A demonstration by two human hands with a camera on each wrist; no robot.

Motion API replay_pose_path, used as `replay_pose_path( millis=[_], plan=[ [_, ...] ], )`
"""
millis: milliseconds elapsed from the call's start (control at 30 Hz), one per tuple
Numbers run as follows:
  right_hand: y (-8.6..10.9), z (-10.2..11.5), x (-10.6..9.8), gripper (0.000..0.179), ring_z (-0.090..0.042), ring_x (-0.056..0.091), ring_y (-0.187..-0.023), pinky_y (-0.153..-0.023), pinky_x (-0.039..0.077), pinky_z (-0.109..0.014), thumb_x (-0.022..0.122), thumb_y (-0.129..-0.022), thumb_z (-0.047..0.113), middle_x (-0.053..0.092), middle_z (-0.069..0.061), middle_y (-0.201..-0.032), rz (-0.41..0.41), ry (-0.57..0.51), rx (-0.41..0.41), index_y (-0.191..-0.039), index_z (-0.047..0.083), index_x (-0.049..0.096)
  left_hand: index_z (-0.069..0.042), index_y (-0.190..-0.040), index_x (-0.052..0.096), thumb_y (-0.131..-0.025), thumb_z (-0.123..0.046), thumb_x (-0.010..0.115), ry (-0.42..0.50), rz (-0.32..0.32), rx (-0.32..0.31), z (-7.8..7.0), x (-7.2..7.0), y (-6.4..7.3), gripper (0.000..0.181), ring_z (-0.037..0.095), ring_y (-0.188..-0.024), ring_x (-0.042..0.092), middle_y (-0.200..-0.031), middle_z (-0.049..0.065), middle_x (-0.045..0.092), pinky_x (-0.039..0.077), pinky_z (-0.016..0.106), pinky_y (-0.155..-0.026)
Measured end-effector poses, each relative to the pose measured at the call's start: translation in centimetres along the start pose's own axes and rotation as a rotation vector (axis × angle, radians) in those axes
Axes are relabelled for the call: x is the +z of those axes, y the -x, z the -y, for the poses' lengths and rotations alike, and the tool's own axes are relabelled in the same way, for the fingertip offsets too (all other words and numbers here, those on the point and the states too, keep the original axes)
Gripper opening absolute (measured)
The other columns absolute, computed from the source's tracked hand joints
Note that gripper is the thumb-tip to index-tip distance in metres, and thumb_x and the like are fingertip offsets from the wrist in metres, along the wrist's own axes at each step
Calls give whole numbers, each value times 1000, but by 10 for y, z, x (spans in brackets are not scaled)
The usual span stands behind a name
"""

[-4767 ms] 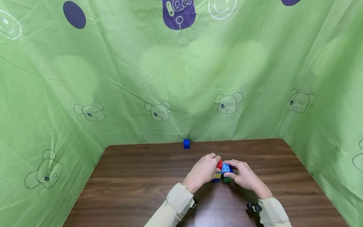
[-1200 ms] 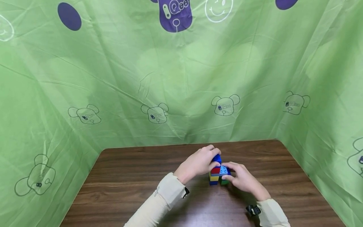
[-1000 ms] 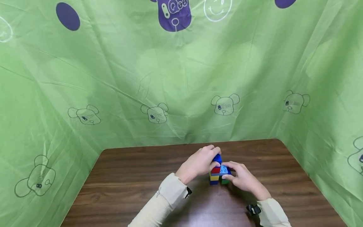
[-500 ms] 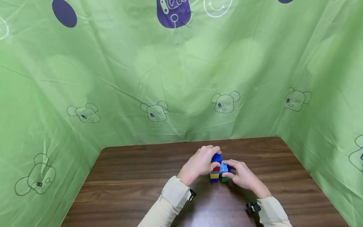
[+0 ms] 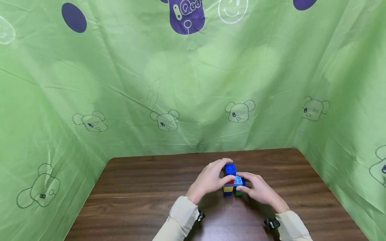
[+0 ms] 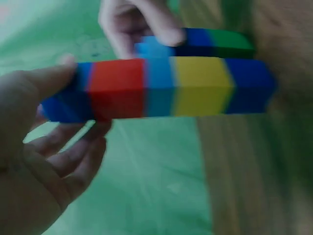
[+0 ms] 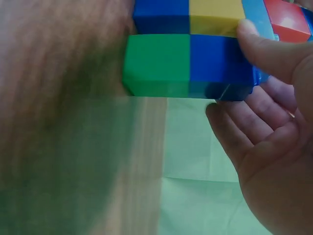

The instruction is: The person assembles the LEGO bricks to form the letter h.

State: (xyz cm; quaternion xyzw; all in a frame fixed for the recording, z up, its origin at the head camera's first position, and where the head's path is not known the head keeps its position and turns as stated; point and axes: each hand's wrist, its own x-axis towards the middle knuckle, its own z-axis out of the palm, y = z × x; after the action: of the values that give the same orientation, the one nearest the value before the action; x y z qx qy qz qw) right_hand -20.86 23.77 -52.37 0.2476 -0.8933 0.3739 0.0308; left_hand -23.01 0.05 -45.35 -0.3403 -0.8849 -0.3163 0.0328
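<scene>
A toy brick structure stands upright on the table. Its left column has a dark blue brick (image 6: 252, 85) at the bottom, then a yellow brick (image 6: 203, 85), a light blue brick (image 5: 238, 179), a red brick (image 6: 117, 88) and a blue brick (image 5: 230, 169) on top. The light blue brick bridges to a shorter column of a green brick (image 7: 156, 63) under a dark blue one (image 7: 220, 61). My left hand (image 5: 209, 179) has its thumb and fingers around the top blue brick. My right hand (image 5: 260, 190) grips the shorter column's upper part between thumb and fingers.
The brown wooden table (image 5: 135, 194) has its far edge against a green printed cloth (image 5: 199, 83), which also rises along both sides. Dark straps with small devices sit at both wrists, by the light sleeves (image 5: 184, 211).
The blue brick that lay at the table's back edge is now on the red brick. Within the last half second, my left hand's fingers have spread, showing more of the blue brick's top. My right hand stays put.
</scene>
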Motion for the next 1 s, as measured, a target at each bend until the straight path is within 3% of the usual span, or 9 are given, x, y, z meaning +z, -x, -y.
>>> replay_pose_path(
  millis=[233, 467, 567, 800, 1000],
  plan=[
    [21, -5, 2, 60, -27, 66, -118, -93, 56, -46, 81, -88, 25, 64, -3, -135, -125, 92, 28, -142, 15, 57, -9, -136, 58, -92, -33, 76, 122, -61, -13, 21, 28, 21, 53, 10, -95, 67, -109, 0, 71, 54, 19, -84],
    [20, -3, 8, 51, -21, 67, -111, -89, 57, -44, 84, -85, 20, 68, 3, -123, -262, 188, -78, -131, 10, 65, -4, -129, 64, -93, -23, 76, 166, -137, -45, 32, 49, 31, 43, 15, -97, 70, -109, 5, 72, 56, 20, -82],
    [18, -2, 12, 47, -19, 67, -109, -87, 57, -44, 84, -84, 18, 70, 3, -118, -295, 215, -84, -127, 10, 68, -3, -128, 65, -93, -21, 75, 200, -177, -37, 34, 53, 34, 40, 17, -97, 71, -109, 7, 71, 56, 20, -83],
    [16, 2, 17, 38, -14, 69, -101, -84, 59, -43, 83, -86, 18, 70, 6, -112, -277, 183, -61, -121, 12, 69, -3, -127, 65, -93, -17, 74, 274, -185, -66, 32, 53, 42, 38, 18, -98, 72, -110, 8, 71, 57, 21, -86],
    [13, 14, 20, 33, -5, 67, -96, -82, 60, -40, 80, -88, 23, 68, 14, -107, -190, 51, -45, -119, 19, 70, -1, -124, 67, -93, -14, 74, 329, -206, -80, 31, 42, 56, 34, 19, -93, 72, -105, 9, 72, 58, 25, -84]
  ],
)
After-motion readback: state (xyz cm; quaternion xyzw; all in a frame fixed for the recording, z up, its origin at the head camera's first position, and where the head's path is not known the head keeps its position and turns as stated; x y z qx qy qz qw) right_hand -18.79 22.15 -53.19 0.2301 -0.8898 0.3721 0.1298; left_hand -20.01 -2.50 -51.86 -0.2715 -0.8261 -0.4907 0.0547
